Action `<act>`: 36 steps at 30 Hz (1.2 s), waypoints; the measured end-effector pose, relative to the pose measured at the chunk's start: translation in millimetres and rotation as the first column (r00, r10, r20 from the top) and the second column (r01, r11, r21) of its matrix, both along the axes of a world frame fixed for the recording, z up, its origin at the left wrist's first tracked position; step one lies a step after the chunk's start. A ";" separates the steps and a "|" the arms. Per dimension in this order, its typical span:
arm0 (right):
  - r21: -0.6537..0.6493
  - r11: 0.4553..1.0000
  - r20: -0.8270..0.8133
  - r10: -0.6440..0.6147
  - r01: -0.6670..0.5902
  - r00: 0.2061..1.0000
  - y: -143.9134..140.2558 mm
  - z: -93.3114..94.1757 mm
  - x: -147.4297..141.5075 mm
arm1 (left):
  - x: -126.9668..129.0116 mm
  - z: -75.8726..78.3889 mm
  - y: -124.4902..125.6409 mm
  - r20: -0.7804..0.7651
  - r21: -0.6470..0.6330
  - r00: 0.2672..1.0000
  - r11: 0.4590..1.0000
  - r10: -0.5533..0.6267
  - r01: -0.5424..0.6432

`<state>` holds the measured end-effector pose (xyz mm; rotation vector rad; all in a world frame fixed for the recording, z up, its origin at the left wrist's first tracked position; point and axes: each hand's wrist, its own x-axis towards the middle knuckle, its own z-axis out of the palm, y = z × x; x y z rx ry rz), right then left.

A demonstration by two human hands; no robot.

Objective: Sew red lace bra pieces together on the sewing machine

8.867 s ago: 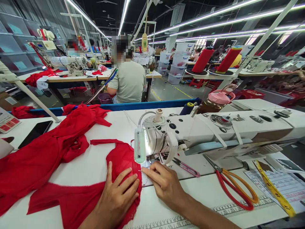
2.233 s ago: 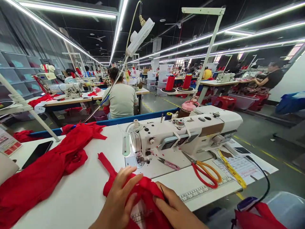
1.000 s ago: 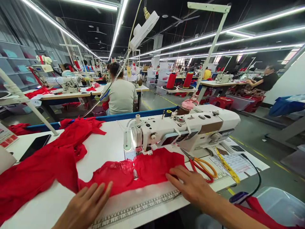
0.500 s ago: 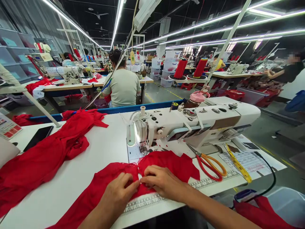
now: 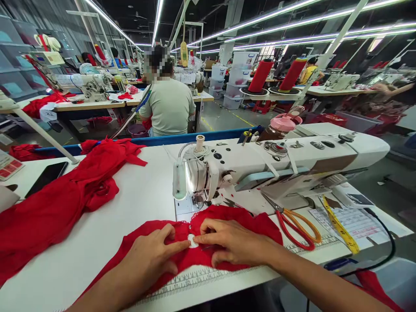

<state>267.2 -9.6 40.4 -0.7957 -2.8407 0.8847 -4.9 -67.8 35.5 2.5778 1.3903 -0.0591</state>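
Red fabric (image 5: pixel 224 212) with a lacy edge lies in front of the needle area of a white sewing machine (image 5: pixel 208 173). My left hand (image 5: pixel 149 251) rests on its left part, index finger stretched out and thumb apart. From the right, my right hand (image 5: pixel 234 242) presses on the cloth, its index finger pointing left and thumb lower down. Both index fingertips meet the edges of a small white oval spot (image 5: pixel 193 241); whether this is a hole or a white piece, I cannot tell. A thin dark line shows under my right hand, too small to name.
Orange-and-red-handled scissors (image 5: pixel 297 227) and a yellow tape measure (image 5: pixel 341 227) lie at right. A printed ruler strip (image 5: pixel 191 279) runs along the front edge. More red fabric (image 5: pixel 61 208) and a black phone (image 5: pixel 47 177) are at left. A person (image 5: pixel 170 104) sits ahead.
My fingers have spread apart from their pinch at the centre, and the white spot shows more fully. Both hands lie flatter on the red fabric. The camera view has shifted slightly.
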 end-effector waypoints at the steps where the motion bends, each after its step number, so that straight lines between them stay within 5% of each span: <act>1: 0.010 1.000 0.025 0.010 -0.011 1.000 1.1 0.8 -0.1 | -0.1 4.5 3.3 -0.043 -0.045 0.999 0.999 -0.010 0.009; 10: 0.044 0.998 0.092 0.045 -0.049 0.995 4.3 1.0 1.9 | -9.2 10.8 11.4 -0.027 -0.178 0.998 0.983 -0.053 0.047; 14: 0.030 0.999 0.091 0.034 -0.037 0.995 4.5 -1.9 3.7 | -9.0 7.4 4.1 -0.088 -0.078 0.991 0.992 -0.103 0.096; 19: 0.032 0.998 0.056 0.047 -0.048 0.997 5.8 -1.0 4.1 | -10.8 11.2 -4.8 -0.216 0.058 0.933 0.950 -0.289 0.308; 29: -0.007 0.998 0.094 0.064 -0.064 0.994 8.5 -0.4 1.4 | -10.5 -15.4 -22.3 -0.306 0.242 0.952 0.966 -0.008 0.086; 32: 0.009 0.997 0.085 0.078 -0.079 0.993 8.6 -0.9 1.4 | -4.4 -6.3 -18.6 -0.147 0.426 0.958 0.859 -0.245 0.285; 34: 0.016 0.997 0.078 0.079 -0.080 0.994 8.6 -1.6 1.3 | 1.5 -4.2 -14.2 -0.067 0.486 0.888 0.763 -0.455 0.427; 36: 0.019 0.997 0.074 0.072 -0.073 0.995 8.5 -2.3 1.1 | 6.4 -9.7 -11.0 -0.048 0.474 0.860 0.746 -0.508 0.467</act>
